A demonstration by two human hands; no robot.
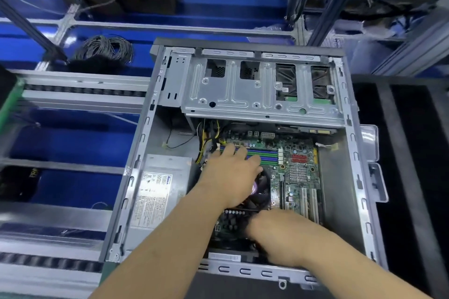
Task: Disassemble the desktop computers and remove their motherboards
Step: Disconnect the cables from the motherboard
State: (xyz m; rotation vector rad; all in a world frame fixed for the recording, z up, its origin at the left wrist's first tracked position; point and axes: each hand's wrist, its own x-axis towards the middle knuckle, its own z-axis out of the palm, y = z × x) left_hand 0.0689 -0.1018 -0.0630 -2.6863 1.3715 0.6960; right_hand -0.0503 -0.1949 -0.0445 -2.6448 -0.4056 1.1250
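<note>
An open grey desktop case [143, 143] lies on its side in front of me. Inside it sits the green motherboard [300, 167] with blue and green memory slots [266, 155]. My left hand [230, 175] lies flat over the black CPU fan [261, 188], its straight fingers reaching onto the memory slots. My right hand [279, 233] is lower down at the near edge of the fan, fingers curled down toward the board; what they touch is hidden. A silver power supply [158, 189] sits at the case's left.
A metal drive cage [257, 90] spans the far end of the case. Yellow and black cables [206, 143] run beside the power supply. A coil of grey cable [104, 50] lies on the blue bins at the back left. Black foam [413, 177] lies to the right.
</note>
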